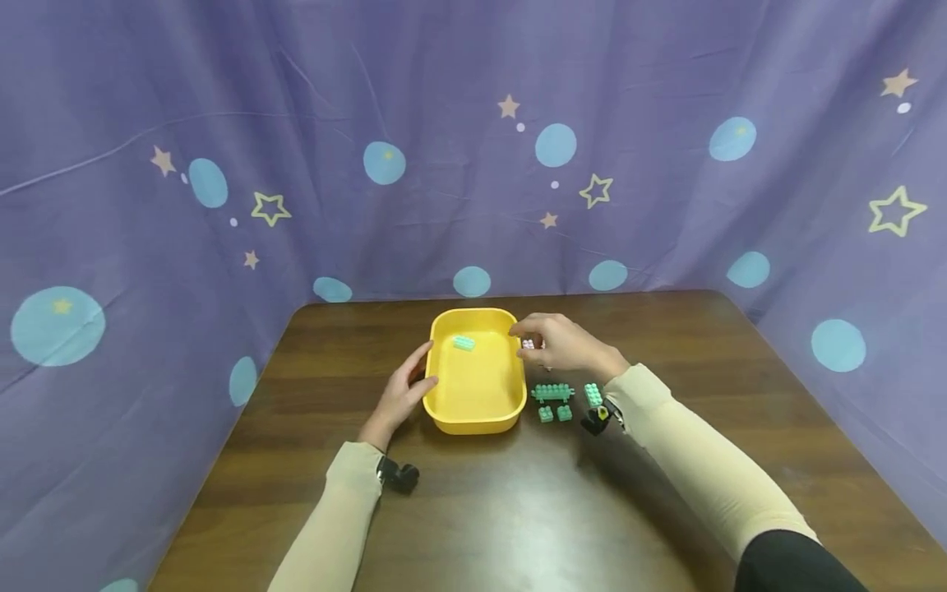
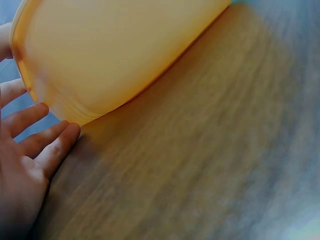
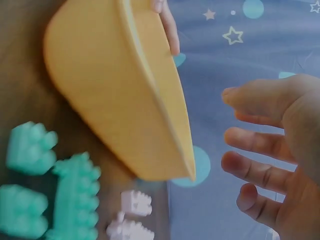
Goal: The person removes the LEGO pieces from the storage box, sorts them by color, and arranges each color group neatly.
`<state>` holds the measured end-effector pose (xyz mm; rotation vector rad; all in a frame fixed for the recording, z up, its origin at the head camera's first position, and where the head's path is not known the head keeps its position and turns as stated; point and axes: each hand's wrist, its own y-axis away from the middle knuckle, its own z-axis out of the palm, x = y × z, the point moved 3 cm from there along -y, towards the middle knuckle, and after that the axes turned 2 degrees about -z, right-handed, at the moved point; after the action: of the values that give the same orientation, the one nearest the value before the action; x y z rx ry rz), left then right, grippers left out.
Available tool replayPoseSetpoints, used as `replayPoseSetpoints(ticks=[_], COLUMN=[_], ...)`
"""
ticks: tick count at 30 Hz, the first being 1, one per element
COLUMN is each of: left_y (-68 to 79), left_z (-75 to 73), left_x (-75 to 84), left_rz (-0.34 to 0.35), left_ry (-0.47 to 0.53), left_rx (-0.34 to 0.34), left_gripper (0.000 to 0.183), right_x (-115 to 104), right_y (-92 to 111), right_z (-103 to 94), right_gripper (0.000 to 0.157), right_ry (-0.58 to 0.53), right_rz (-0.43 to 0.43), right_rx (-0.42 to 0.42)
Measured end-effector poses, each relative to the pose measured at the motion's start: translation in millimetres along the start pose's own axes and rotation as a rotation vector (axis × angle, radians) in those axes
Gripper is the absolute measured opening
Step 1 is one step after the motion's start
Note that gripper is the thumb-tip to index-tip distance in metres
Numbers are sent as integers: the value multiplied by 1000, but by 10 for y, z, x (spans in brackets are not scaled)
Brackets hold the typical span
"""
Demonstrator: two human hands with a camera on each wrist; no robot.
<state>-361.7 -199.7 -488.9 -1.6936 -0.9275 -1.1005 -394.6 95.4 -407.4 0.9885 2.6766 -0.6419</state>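
A yellow plastic basin (image 1: pixel 476 415) stands on the table with a light green toy brick (image 1: pixel 464 343) inside it. My left hand (image 1: pixel 399 396) rests against the basin's left side; in the left wrist view its spread fingers (image 2: pixel 59 145) touch the outer wall and rim. Over the basin's right rim hovers my right hand (image 1: pixel 565 344). Its fingers are apart and relaxed, with nothing between them in the right wrist view. Pale pink bricks (image 3: pixel 136 202) lie beyond the basin's right side, partly hidden by the right hand in the head view.
Right of the basin lie a long green brick piece (image 1: pixel 553 393), two small green bricks (image 1: pixel 546 413) and another green brick (image 1: pixel 593 395) near the right wrist. Behind the brown wooden table (image 1: pixel 473 510) hangs a purple curtain (image 1: pixel 459 99) with stars and blue dots.
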Motion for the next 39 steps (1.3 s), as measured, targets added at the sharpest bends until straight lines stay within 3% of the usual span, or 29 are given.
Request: replayPoseSetpoints(ticks=[9, 27, 39], left_y=[-22, -1, 36], left_z=[45, -8, -56], left_x=[19, 44, 55], left_rz=[-25, -24, -10], left_ry=[19, 4, -1], left_rx=[-14, -17, -9], left_gripper=[66, 65, 65], right_x=[-93, -165, -97], right_y=[-379, -854, -1121], right_z=[112, 396, 607], right_gripper=[38, 37, 39], right_ry=[39, -3, 11], right_rz=[-7, -56, 42], right_rx=[-102, -148, -252])
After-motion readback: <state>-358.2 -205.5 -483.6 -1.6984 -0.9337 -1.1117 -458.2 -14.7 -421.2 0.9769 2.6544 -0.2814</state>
